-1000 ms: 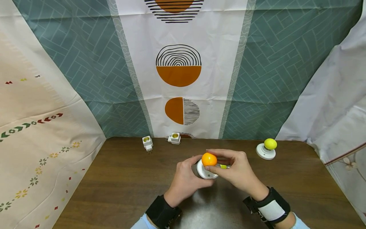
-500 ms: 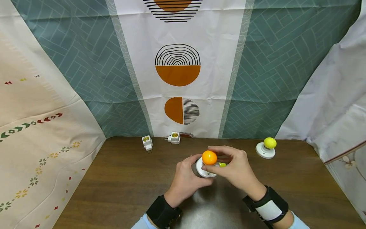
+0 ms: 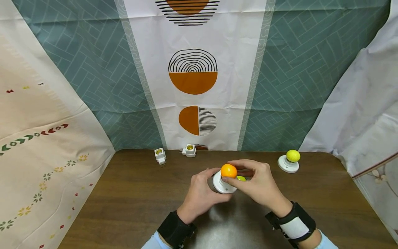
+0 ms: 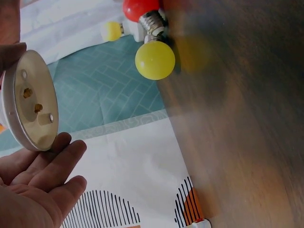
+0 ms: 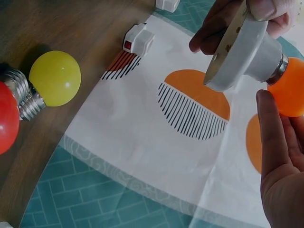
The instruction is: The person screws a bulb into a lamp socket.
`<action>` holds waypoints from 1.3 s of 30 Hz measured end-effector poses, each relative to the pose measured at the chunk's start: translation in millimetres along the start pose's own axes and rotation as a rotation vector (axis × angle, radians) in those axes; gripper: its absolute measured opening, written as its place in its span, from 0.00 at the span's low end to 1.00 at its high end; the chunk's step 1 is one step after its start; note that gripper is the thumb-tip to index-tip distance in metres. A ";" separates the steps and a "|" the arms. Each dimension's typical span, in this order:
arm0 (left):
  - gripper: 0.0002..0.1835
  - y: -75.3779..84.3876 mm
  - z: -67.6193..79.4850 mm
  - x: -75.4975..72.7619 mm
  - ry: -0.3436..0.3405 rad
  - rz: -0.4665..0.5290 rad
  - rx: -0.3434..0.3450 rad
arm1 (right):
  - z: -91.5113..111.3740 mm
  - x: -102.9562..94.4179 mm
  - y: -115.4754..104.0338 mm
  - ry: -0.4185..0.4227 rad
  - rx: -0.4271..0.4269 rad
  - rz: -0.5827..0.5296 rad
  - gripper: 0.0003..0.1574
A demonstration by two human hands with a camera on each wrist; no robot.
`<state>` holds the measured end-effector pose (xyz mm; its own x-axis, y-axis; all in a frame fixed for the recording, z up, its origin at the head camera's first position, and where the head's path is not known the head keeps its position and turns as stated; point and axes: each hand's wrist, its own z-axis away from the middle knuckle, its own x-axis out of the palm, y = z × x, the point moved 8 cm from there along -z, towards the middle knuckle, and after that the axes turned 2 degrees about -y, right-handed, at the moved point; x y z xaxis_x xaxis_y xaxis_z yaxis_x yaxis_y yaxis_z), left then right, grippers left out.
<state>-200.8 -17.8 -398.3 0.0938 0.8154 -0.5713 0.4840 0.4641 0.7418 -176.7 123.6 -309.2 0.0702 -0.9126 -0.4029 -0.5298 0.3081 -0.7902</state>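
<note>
My left hand (image 3: 200,190) holds a round white lamp holder (image 3: 224,187) by its rim, tilted above the table. Its hollow underside, with brass contacts, faces the left wrist view. An orange light bulb (image 3: 228,170) sits at the holder's socket, and a strip of its metal thread shows in the right wrist view. Thumb and fingers of my right hand (image 3: 261,181) pinch that bulb from either side. Beyond the hands lie a yellow bulb (image 5: 55,78) and a red bulb (image 5: 5,118), metal bases close together. The right hand hides the red one in the head view.
Two white plug-in sockets (image 3: 160,156) lie at the back edge of the wooden table (image 3: 133,193), left of the hands. At the back right stands another white lamp holder (image 3: 288,166) with a yellow bulb (image 3: 293,156) in it. Patterned cloth hangs behind.
My right thumb and fingers have shifted slightly around the orange bulb. The left hand and the lamp holder stay almost in place. Less of the yellow bulb beyond the right hand shows now.
</note>
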 end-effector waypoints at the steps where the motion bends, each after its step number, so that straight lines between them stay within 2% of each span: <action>1: 0.35 -0.2 -0.2 -0.1 -0.004 0.003 0.001 | 0.0 0.5 0.3 -0.008 -0.005 -0.008 0.25; 5: 0.35 -0.9 -1.2 0.1 -0.032 0.025 0.012 | -0.2 3.6 1.6 -0.075 -0.025 -0.056 0.25; 10: 0.36 -3.3 -2.6 2.8 -0.099 0.055 0.032 | 0.3 9.7 6.1 -0.221 -0.018 -0.104 0.26; 14: 0.36 -8.1 -1.9 5.9 -0.148 0.076 0.017 | 1.3 16.0 9.1 -0.329 -0.002 -0.163 0.28; 16: 0.36 -9.7 -1.1 6.4 -0.150 0.086 0.004 | 1.2 17.4 10.1 -0.347 0.005 -0.182 0.28; 24: 0.36 -6.3 -1.4 5.4 -0.093 0.070 0.017 | -0.6 12.3 12.5 -0.285 0.031 -0.181 0.28; 32: 0.36 -3.4 -2.2 3.3 -0.080 0.039 0.029 | -0.2 10.1 15.0 -0.198 0.042 -0.185 0.27; 39: 0.36 -2.6 -2.8 2.6 -0.067 0.032 0.034 | 0.8 6.6 11.5 -0.091 -0.011 -0.159 0.27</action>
<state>-204.2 -15.9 -400.7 0.1674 0.8039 -0.5707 0.5092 0.4252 0.7483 -181.6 121.3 -321.2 0.2296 -0.9215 -0.3132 -0.5154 0.1579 -0.8423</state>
